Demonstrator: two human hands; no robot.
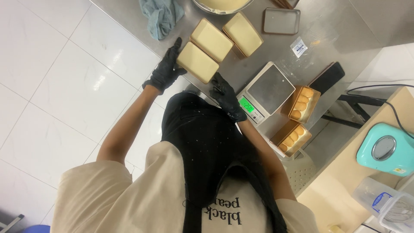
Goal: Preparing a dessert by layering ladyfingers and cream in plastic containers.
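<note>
Three gold loaf tins filled with pale batter lie side by side on a steel table [327, 30]. My left hand [166, 69], in a black glove, presses against the left end of the nearest loaf tin [197, 62]. My right hand [225, 96], also gloved, touches that tin's right end, so both hands grip it between them. The middle tin [211, 40] and the far tin [243, 33] sit just beyond it, touching each other.
A digital scale [266, 92] with a lit green display stands right of my hand. Two gold tins holding baked rolls [301, 103] [293, 137] sit beyond it. A blue cloth [161, 16], a grey tray [281, 20], a mixing bowl [222, 5] and a teal appliance [385, 149] are around.
</note>
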